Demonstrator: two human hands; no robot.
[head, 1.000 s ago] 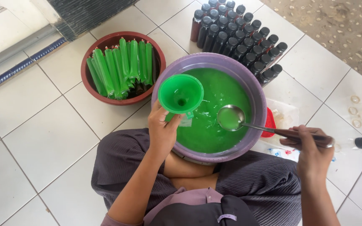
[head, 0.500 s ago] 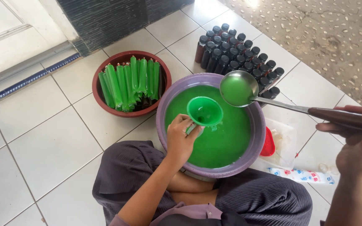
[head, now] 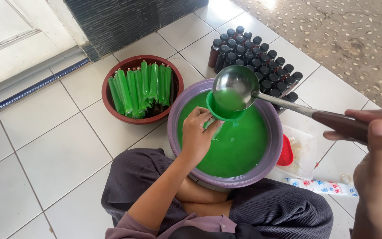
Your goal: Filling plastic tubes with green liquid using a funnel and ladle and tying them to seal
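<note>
My left hand [head: 196, 137] holds a green funnel [head: 223, 114] above a purple basin [head: 270, 152] of bright green liquid [head: 235, 146]. My right hand [head: 376, 150], close to the camera at the right edge, grips the dark handle of a metal ladle [head: 235, 90]. The ladle's bowl holds green liquid and is tilted over the funnel's mouth. What sits under the funnel is hidden by my hand. The basin rests between my knees on my dark trousers.
A red-brown bowl [head: 111, 104] at the left holds several filled green plastic tubes [head: 140, 86]. Several dark capped bottles [head: 255, 55] stand behind the basin. A red lid [head: 285, 155] and plastic bags [head: 319, 186] lie at the right. White tiled floor all around; a dark wall at the back.
The ladle lifted out of the basin full of green liquid and swung over the funnel. My left hand moved the funnel toward the basin's far side. My right hand came nearer the camera.
</note>
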